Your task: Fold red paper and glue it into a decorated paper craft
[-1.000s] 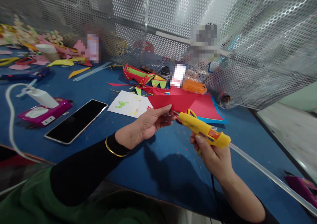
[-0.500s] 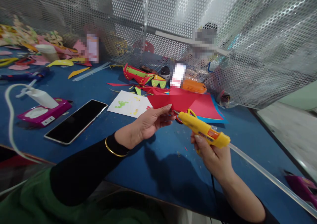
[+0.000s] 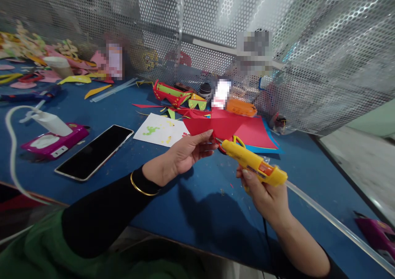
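Note:
My left hand (image 3: 189, 151) pinches the lower edge of a piece of red paper (image 3: 214, 125) between thumb and fingers, above the table. Wrapped round the handle of a yellow hot glue gun (image 3: 251, 161) is my right hand (image 3: 265, 194). The gun's metal nozzle points left at the paper edge, close to my left fingertips; whether it touches cannot be made out. A long clear glue stick (image 3: 327, 215) runs out of the gun's back. Behind the nozzle lie scissors (image 3: 238, 140) with red and yellow handles, partly hidden.
Red sheets (image 3: 257, 131) lie over blue ones behind my hands. Near them are a white card (image 3: 157, 131) with coloured dots and red-green paper glasses (image 3: 173, 94). A phone (image 3: 95, 151) and a purple power strip (image 3: 57, 141) lie left. Perforated metal mesh (image 3: 210, 19) stands at the back.

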`<state>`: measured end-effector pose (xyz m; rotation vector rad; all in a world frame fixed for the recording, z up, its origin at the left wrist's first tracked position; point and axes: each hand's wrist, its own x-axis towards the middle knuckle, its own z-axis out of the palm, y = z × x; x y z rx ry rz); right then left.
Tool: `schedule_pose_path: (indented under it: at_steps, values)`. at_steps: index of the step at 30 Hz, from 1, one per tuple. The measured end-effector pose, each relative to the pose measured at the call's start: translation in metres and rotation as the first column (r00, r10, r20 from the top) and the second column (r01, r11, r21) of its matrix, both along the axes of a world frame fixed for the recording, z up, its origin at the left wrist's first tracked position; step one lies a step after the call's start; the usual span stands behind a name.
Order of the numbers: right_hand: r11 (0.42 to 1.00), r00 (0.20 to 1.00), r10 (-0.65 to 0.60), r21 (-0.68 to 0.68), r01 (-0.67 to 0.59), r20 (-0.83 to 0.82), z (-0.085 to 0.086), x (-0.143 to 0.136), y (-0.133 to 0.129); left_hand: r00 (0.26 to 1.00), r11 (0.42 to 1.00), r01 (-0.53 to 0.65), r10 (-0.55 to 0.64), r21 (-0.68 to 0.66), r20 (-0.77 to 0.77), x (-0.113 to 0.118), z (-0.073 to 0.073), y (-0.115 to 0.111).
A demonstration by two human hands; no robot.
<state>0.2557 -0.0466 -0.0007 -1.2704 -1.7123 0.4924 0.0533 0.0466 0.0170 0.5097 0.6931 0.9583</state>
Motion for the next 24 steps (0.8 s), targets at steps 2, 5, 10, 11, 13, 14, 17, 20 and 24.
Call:
schedule_pose_path:
  at_steps: [2, 5, 10, 11, 13, 14, 17, 20, 24]
  values:
    - [1.000, 1.000, -0.002, 0.004, 0.002, -0.008, 0.0003, 0.0004, -0.0008, 1.000, 1.000, -0.012, 0.012, -0.001, -0.002, 0.0001, -0.0006, 0.0006]
    - [1.000, 1.000, -0.009, 0.015, 0.009, -0.028, 0.0000, 0.0010, -0.0017, 0.999, 0.999, -0.035, 0.035, -0.003, -0.002, 0.0001, -0.0024, 0.0013]
    - [1.000, 0.999, -0.008, -0.007, 0.007, -0.043, -0.0009, 0.0008, -0.0016, 0.991, 0.992, -0.104, 0.109, 0.066, -0.075, 0.0004, -0.0040, -0.0006]
    - [1.000, 0.999, -0.003, -0.017, 0.002, -0.041, -0.0008, 0.0004, -0.0014, 0.987, 0.989, -0.114, 0.123, 0.090, -0.100, 0.0005, -0.0033, -0.0014]
    - [0.999, 0.999, 0.007, -0.031, -0.008, -0.034, -0.0001, -0.0005, -0.0008, 0.979, 0.983, -0.123, 0.143, 0.136, -0.148, 0.0009, -0.0011, -0.0032]
    - [0.999, 0.999, 0.009, -0.031, -0.010, -0.031, 0.0003, -0.0009, -0.0004, 0.974, 0.981, -0.122, 0.148, 0.154, -0.172, 0.0011, 0.0002, -0.0040]
    - [0.999, 1.000, 0.002, -0.032, -0.003, -0.020, 0.0007, -0.0011, 0.0006, 0.961, 0.972, -0.124, 0.168, 0.198, -0.221, 0.0018, 0.0031, -0.0062]
    - [0.999, 1.000, -0.009, -0.038, 0.008, -0.022, 0.0000, -0.0007, 0.0013, 0.950, 0.966, -0.138, 0.192, 0.218, -0.247, 0.0026, 0.0033, -0.0066]
    - [0.998, 0.996, -0.055, 0.010, 0.056, -0.063, 0.0010, -0.0029, 0.0008, 0.934, 0.963, -0.172, 0.227, 0.209, -0.278, 0.0031, -0.0002, -0.0037]
